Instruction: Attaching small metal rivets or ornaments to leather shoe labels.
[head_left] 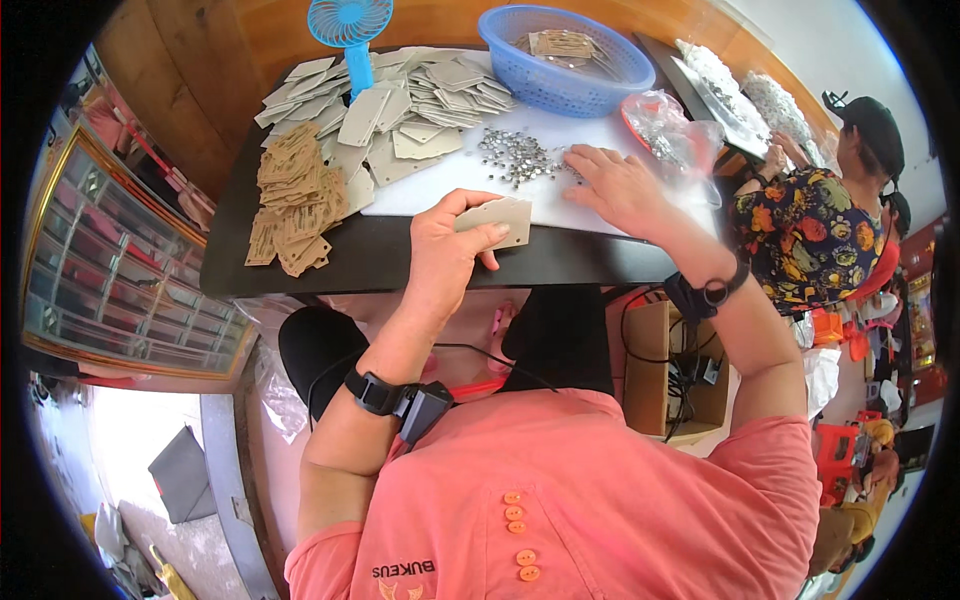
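My left hand [446, 246] grips a small beige-grey card [512, 217] between thumb and fingers, above the table's near edge. The card has small holes near its end. Flat and palm down, my right hand [622, 190] has its fingers apart, with the fingertips at the right side of a scatter of small shiny metal pieces [515, 155]. These lie on a white sheet [590, 213]. Behind and left of them spreads a heap of similar grey cards [440, 85]. Stacked brown cards [297, 195] with printing sit at the table's left.
A blue fan [350, 25] stands among the cards. Behind the metal pieces is a blue basket [560, 85] holding brown cards. A clear plastic bag [672, 130] with shiny pieces lies right. Another person [815, 230] sits to the right; a carton [650, 370] with cables stands below.
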